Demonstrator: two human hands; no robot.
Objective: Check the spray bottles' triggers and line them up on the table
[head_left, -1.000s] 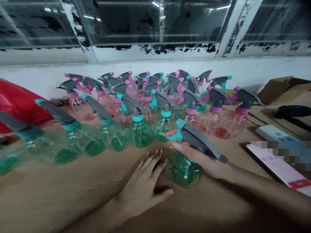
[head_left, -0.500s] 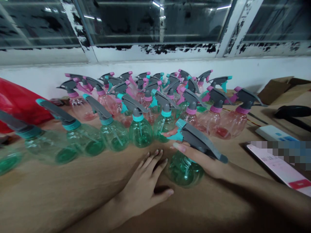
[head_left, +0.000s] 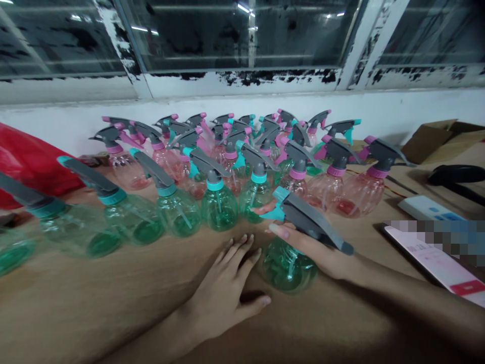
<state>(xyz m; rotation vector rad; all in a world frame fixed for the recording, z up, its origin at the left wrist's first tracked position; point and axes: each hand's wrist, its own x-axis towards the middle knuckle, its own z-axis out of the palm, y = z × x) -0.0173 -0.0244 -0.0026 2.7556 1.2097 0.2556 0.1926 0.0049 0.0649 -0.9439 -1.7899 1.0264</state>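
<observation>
A: hands?
B: left hand point(head_left: 223, 293) flat on the surface point(head_left: 151, 298), fingers loosely spread. right hand point(head_left: 314, 247)'s got a green spray bottle point(head_left: 288, 273) by the neck.
A: behind?
B: row of teal-collared bottles point(head_left: 220, 210), then mostly pink ones point(head_left: 361, 194) toward the far edge.

Green see-through bottle point(head_left: 288, 273) standing upright on table point(head_left: 129, 288); grey-and-teal spray head point(head_left: 308, 215) sitting on top, teal nozzle pointing leftward.

The person's bare left hand point(head_left: 227, 285) has slender, tapering fingers point(head_left: 238, 253) with narrow nails and runs into a slim, uncovered left forearm point(head_left: 162, 331), while the bare right hand point(head_left: 322, 248) shows a long, rounded nail point(head_left: 278, 229) and joins an equally uncovered, smooth right forearm point(head_left: 409, 298).
</observation>
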